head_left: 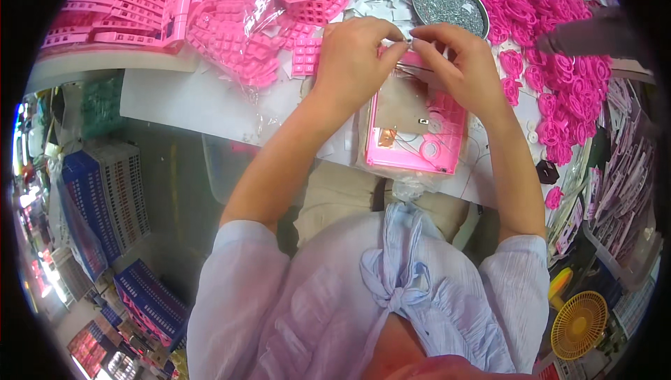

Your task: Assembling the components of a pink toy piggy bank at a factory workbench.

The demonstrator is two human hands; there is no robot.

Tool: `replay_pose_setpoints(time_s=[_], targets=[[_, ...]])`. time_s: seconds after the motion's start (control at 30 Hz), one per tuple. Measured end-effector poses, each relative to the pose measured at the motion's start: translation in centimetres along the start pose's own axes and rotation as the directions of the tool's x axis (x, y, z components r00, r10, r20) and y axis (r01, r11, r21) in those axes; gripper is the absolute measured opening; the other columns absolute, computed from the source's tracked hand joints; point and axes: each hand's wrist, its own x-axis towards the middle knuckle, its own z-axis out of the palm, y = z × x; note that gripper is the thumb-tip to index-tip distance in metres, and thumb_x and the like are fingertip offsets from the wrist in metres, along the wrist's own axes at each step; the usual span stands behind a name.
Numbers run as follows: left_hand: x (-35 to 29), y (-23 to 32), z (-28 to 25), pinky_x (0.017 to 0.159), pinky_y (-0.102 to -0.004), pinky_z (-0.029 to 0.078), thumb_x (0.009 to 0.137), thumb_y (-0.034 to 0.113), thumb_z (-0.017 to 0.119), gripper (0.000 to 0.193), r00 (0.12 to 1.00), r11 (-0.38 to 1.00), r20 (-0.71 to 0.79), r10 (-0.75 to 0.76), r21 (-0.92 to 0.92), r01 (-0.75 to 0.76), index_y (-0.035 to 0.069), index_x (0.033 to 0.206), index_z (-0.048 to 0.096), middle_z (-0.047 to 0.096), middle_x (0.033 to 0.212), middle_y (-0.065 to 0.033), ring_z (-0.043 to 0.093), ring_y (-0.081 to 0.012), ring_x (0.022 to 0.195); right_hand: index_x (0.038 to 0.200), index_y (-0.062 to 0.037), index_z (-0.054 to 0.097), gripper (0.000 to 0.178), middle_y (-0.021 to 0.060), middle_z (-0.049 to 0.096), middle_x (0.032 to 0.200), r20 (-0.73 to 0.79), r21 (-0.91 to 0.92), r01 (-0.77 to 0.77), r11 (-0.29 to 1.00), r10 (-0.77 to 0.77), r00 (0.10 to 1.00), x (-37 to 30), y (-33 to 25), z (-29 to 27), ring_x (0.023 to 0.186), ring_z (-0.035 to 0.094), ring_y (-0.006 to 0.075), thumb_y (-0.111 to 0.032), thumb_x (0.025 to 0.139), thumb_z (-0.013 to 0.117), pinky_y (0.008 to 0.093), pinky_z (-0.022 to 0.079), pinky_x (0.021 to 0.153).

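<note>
My left hand (356,55) and my right hand (458,62) meet above the far end of an open pink plastic casing (447,160). Thumb and forefinger of each are pinched together, with a tiny pale or shiny piece between them, too small to name. Inside the casing show a brown board (405,100), a white ring (430,149), thin wires and a coppery patch (386,137). A clear plastic wrap lies under the casing's near edge. Beside my left hand sits a pink rubber keypad (306,57), partly covered by that hand.
A round tin (451,4) of small metal screws stands beyond my hands. Pink coiled cords (559,72) heap up at right, under a dark blurred tool (583,34). Bagged pink keypads (237,44) and stacked pink casings (119,9) lie left. A yellow fan (579,324) is low right.
</note>
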Motion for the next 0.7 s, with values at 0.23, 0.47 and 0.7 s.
replay_pose_setpoints(time_s=[0.23, 0.47, 0.7], targets=[[-0.4, 2.1, -0.8, 0.065, -0.0284, 0.053, 0.088, 0.014, 0.072, 0.019, 0.907, 0.880, 0.330, -0.261, -0.304, 0.363, -0.001, 0.100, 0.073, 0.075, 0.084, -0.0094, 0.070, -0.0142, 0.073, 0.094, -0.0008, 0.068, 0.013, 0.0106, 0.067, 0.087, -0.071, -0.033, 0.170, 0.985, -0.172, 0.983, -1.3, 0.0, -0.2, 0.071, 0.064, 0.0238, -0.012, 0.089, 0.071, 0.0342, 0.050, 0.061], [-0.7, 1.8, -0.5, 0.067, -0.0294, 0.052, 0.089, 0.012, 0.073, 0.016, 0.955, 0.958, 0.278, -0.104, -0.229, 0.171, 0.001, 0.100, 0.074, 0.074, 0.086, -0.0081, 0.068, -0.0153, 0.075, 0.109, -0.0015, 0.072, 0.020, 0.0091, 0.068, 0.086, -0.073, 0.287, -0.018, 0.958, 0.041, 0.996, -3.8, -0.8, -0.4, 0.078, 0.066, 0.0151, -0.015, 0.095, 0.068, 0.0306, 0.050, 0.064], [-3.0, 0.6, -0.3, 0.084, -0.0398, 0.044, 0.084, 0.013, 0.075, 0.013, 0.932, 0.941, 0.127, 0.339, -0.041, -0.336, 0.012, 0.096, 0.071, 0.069, 0.086, -0.0050, 0.065, -0.0233, 0.084, 0.121, -0.0004, 0.070, 0.036, 0.0117, 0.072, 0.093, 0.075, 0.154, -0.042, 0.987, 0.031, 0.997, -2.1, 0.6, -3.1, 0.080, 0.065, 0.0185, -0.028, 0.099, 0.063, 0.0326, 0.052, 0.073]])
